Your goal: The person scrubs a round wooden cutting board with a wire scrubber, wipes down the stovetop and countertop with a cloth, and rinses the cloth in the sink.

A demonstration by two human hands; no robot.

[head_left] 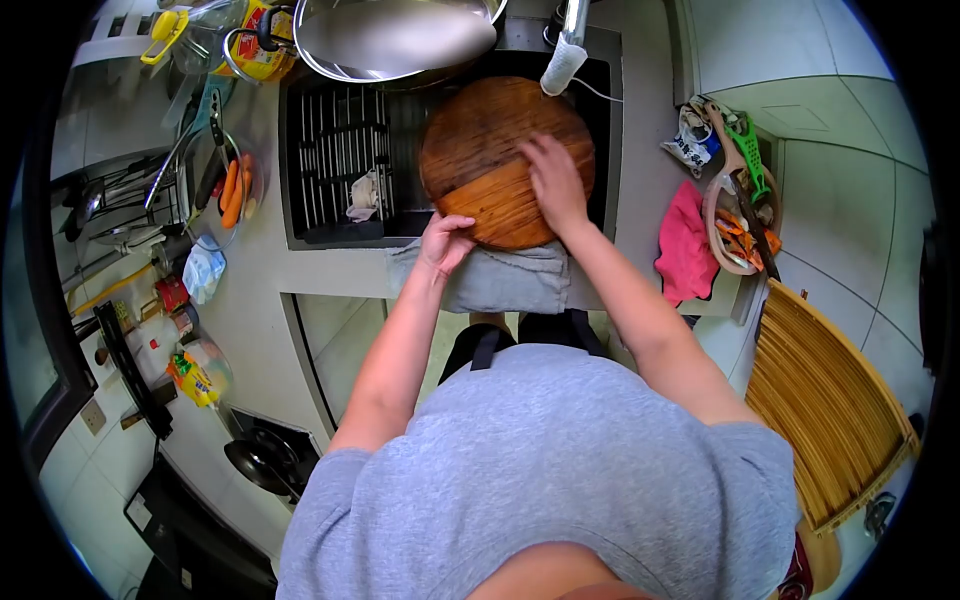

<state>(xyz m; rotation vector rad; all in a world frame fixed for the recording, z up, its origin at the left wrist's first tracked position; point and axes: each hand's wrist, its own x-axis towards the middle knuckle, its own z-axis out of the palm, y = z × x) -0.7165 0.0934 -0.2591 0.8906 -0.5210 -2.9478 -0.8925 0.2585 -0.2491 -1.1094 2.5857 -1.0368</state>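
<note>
Board [478,160] touches the right hand [556,182]; the bottle's [212,40] label [257,60] is unreadable.

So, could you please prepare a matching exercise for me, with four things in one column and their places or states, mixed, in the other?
Column 1
1. round wooden board
2. pink cloth
3. grey towel
4. black pan

Column 2
A. at the front edge of the sink
B. in the lower left of the view
C. touched by the left hand and the right hand
D. to the right of the sink

Right pairs: 1-C, 2-D, 3-A, 4-B
</note>
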